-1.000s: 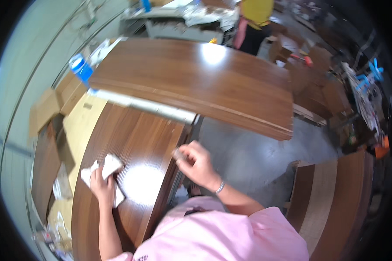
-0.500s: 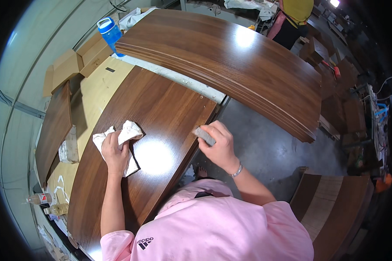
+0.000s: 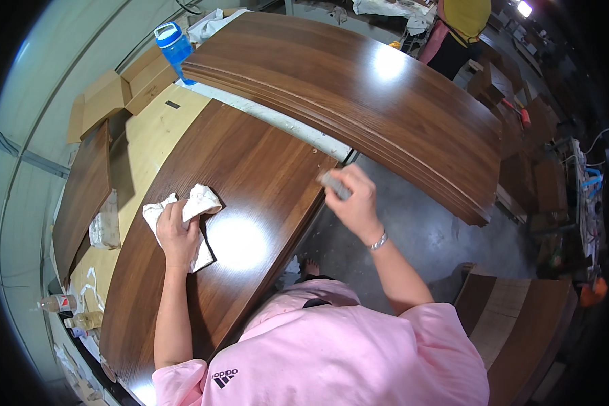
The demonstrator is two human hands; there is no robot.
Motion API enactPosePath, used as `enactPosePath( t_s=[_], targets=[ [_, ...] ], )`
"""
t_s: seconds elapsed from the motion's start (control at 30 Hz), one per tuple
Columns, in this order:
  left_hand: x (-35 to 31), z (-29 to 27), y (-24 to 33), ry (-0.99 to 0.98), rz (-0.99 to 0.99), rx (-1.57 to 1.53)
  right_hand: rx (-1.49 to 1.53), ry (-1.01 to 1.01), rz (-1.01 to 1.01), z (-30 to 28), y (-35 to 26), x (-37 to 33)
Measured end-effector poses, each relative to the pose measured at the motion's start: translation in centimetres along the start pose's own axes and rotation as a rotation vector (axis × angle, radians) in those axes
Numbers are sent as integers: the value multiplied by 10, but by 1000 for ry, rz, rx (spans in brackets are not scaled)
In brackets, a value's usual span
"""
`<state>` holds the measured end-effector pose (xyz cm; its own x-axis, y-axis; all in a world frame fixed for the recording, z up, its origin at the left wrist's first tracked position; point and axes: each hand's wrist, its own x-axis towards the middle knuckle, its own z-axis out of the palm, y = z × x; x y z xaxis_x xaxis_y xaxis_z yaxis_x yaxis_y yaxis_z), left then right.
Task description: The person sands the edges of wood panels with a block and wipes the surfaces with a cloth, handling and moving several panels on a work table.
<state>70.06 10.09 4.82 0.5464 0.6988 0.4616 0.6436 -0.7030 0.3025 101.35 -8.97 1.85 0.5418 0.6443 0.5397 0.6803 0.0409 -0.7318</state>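
In the upper left of the frame, a blue bottle point(image 3: 176, 53) with a white lid is standing near an open cardboard box point(image 3: 99, 110). At the lower left, a clear bottle point(image 3: 56, 303) is resting beside a bottle of yellowish liquid point(image 3: 86, 321). At the upper right, a person in a yellow top point(image 3: 470, 19) is standing, a lamp point(image 3: 524, 9) is shining and a red object point(image 3: 525, 118) is lying.

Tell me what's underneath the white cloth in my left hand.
The brown panel shows around the white cloth, which lies on it under your left hand. The patch directly beneath is covered, so unseen.
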Motion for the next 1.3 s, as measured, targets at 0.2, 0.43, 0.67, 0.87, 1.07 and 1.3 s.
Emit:
enactPosePath(
  t_s=[0.2, 0.43, 0.67, 0.87, 1.07, 1.3],
  targets=[
    [35, 35, 19, 36, 45, 69, 122, 50, 92, -18, -20, -34],
    [70, 94, 185, -271, 521, -263, 153, 303, 236, -59, 9, -30],
    [44, 78, 207, -290, 664, -526, 109, 378, 262, -75, 19, -49],
    [91, 70, 134, -136, 182, -480, 115, 149, 124, -26, -2, -29],
    [-1, 6, -30, 2, -108, -206, -5, 34, 44, 6, -5, -6],
    [-120, -88, -113, 177, -432, -99, 99, -98, -10, 23, -54, -56]
  ],
)
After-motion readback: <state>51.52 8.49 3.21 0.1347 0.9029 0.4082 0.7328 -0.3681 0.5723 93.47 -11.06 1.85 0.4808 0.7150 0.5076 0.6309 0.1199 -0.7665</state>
